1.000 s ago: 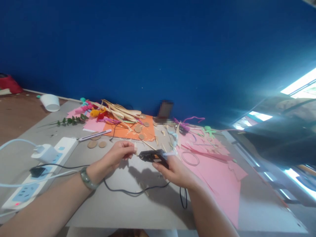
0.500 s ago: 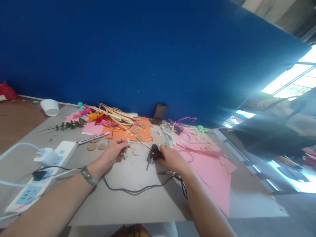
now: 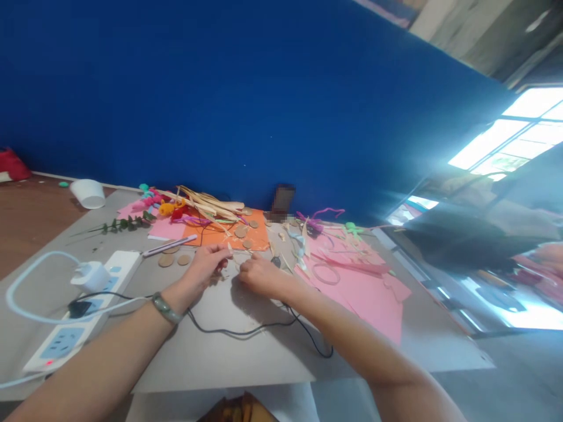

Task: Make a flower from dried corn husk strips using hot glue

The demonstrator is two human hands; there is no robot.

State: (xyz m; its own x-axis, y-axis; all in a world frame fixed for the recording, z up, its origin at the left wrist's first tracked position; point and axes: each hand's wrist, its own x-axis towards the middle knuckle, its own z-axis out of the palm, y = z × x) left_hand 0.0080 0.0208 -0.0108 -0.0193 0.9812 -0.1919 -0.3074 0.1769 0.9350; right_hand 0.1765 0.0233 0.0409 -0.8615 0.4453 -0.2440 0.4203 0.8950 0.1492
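Observation:
My left hand (image 3: 206, 266) is closed in a pinch on a small pale piece (image 3: 229, 249) that sticks up past the fingertips. It could be a raffia scrap or a petal; too small to tell. My right hand (image 3: 264, 278) is just to the right of it, with fingers curled together; what they hold, if anything, is hidden. Behind my right wrist shows a dark part of a black tool (image 3: 276, 261), mostly covered, that looks like a glue gun. Round wooden slices (image 3: 165, 259) lie beyond my left hand, near a pale pen-like cutter (image 3: 170, 245).
An orange sheet (image 3: 211, 237) carries a raffia bundle (image 3: 206, 202). Pink paper (image 3: 369, 299) covers the right side. A power strip (image 3: 101, 305) with plugs stands at left; a black cord (image 3: 246, 334) crosses the front. A white cup (image 3: 89, 194) lies at the back left.
My right hand has let go of the black glue-gun-like tool and moved left, close to my left hand. My left hand still pinches the pale piece. The view has shifted slightly.

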